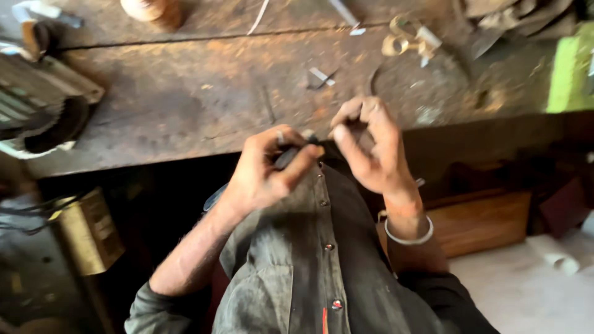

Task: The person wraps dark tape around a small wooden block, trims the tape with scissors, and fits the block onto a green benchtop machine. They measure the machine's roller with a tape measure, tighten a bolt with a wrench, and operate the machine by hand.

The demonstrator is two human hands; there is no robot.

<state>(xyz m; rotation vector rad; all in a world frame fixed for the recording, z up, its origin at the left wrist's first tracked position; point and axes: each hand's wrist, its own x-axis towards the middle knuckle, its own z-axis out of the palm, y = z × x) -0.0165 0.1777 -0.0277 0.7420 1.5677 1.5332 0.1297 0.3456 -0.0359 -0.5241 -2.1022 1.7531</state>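
My left hand is closed around a dark slim tool whose handle end pokes out below the wrist. My right hand pinches a small dark part between thumb and fingers, right beside the tool's tip; the part itself is mostly hidden by the fingers. Both hands hover at the front edge of a worn, rusty-brown wooden workbench, above my grey buttoned shirt. A silver bangle circles my right wrist. The frame is blurred by motion.
On the bench lie brass fittings at the back right, small metal scraps, and a round wooden piece at the top. A dark toothed machine part sits at the left edge. A green block stands at right. Wooden boxes sit below.
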